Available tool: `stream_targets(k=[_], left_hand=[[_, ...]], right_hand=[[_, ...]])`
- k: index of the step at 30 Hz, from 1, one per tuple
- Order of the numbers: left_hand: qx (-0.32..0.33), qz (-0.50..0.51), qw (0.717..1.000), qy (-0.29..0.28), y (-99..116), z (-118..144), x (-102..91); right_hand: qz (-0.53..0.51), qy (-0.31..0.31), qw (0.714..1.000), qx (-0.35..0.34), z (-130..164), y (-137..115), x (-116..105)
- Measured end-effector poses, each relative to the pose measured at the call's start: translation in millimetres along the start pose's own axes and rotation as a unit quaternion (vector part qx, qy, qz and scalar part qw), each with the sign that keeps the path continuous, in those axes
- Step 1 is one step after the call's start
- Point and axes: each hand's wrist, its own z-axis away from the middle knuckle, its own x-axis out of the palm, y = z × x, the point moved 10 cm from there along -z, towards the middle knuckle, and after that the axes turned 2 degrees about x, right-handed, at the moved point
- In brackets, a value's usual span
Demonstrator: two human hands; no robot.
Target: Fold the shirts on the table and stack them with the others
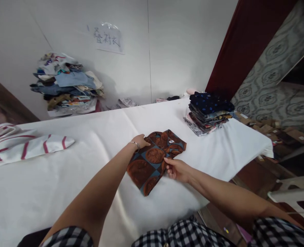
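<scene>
White-draped table (38, 185). Far left, heap of mixed clothes (74, 80); far right, stack of folded garments (209, 109). Mid-table, brown-and-blue patterned shirt (154, 156), partly folded, collar toward far right. Folding step seems in hand; next move likely calls for even edges, cloth kept flat. Right hand (177, 169) pinches near right edge between thumb and fingers. Left hand (141, 141) touches far left edge, half-spread; whether gripping, cannot tell. Left wrist: bracelet (136, 146).
</scene>
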Motion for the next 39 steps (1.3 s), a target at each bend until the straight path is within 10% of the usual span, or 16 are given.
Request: stream_targets(k=[10,16,21,30,39], left_hand=[[0.030,0.253,0.964,-0.078,4,23,-9.3],[0.134,0.409,0.900,0.069,25,38,-102.9],[0.265,0.317,0.886,0.209,43,110,-153.1],[0.249,-0.007,0.946,0.205,-26,234,21.5],[-0.024,0.244,0.956,0.162,-56,228,19.0]], right_hand=[[-0.019,0.033,0.986,-0.165,22,-31,8],[0.022,0.056,0.943,-0.328,36,-138,8],[0.126,0.052,0.849,-0.511,79,-206,20],[0.364,0.005,0.862,-0.353,58,-43,-28],[0.290,0.075,0.887,-0.350,47,-57,-59]])
